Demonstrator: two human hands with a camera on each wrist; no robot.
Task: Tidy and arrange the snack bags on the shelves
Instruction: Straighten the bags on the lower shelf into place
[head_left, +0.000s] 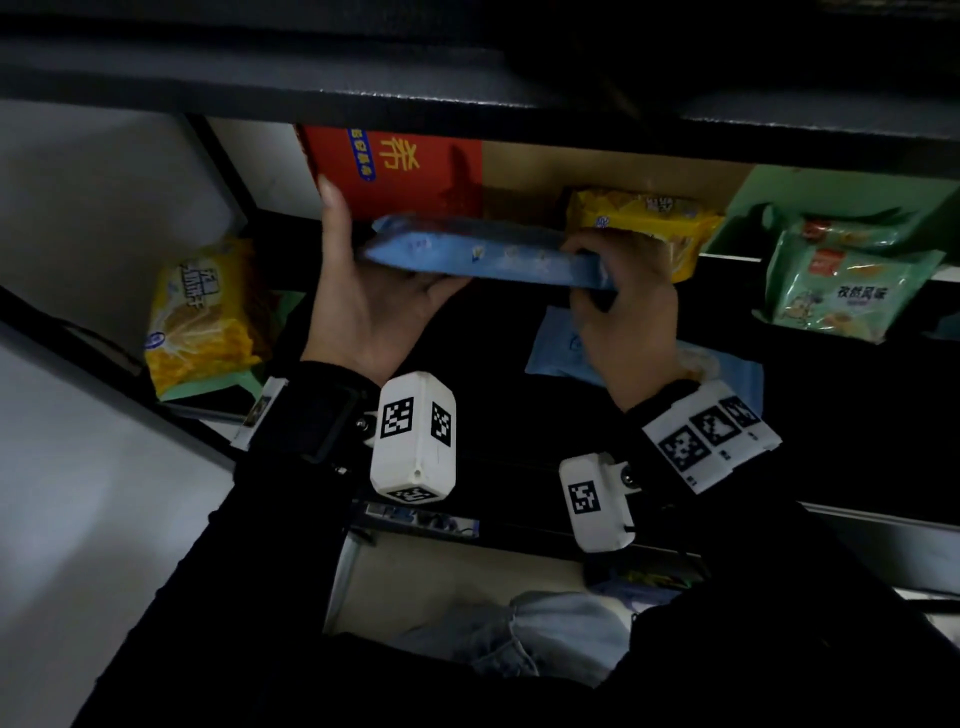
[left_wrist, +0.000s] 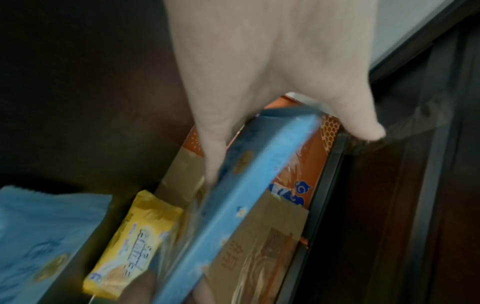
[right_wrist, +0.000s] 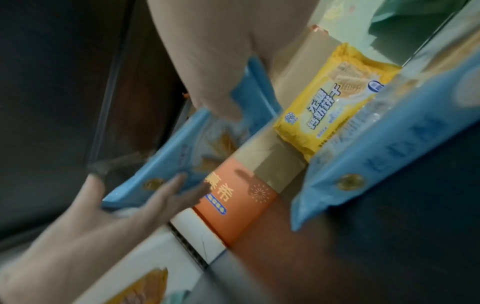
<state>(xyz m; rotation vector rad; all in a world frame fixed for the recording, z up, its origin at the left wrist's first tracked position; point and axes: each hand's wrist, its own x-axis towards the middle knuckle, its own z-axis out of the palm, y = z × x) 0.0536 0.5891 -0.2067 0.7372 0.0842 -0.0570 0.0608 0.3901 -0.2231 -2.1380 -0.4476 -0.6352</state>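
Observation:
I hold a long blue snack bag (head_left: 483, 254) level in front of the middle shelf, between both hands. My left hand (head_left: 374, 270) cradles its left end with straight fingers underneath and the thumb pointing up against a red box (head_left: 400, 171). My right hand (head_left: 618, 280) has its fingers curled round the right end. The left wrist view shows the blue snack bag (left_wrist: 233, 205) edge-on between thumb and fingers of my left hand (left_wrist: 291, 152). In the right wrist view, the blue snack bag (right_wrist: 166, 164) spans from my right hand (right_wrist: 221, 82) to the left hand (right_wrist: 116, 216).
A yellow biscuit bag (head_left: 644, 218) leans at the shelf back behind my right hand. A second blue bag (head_left: 727, 369) lies flat on the shelf below. Another yellow bag (head_left: 202, 317) stands at far left; green bags (head_left: 847, 291) sit at right. A dark shelf board (head_left: 467, 104) hangs overhead.

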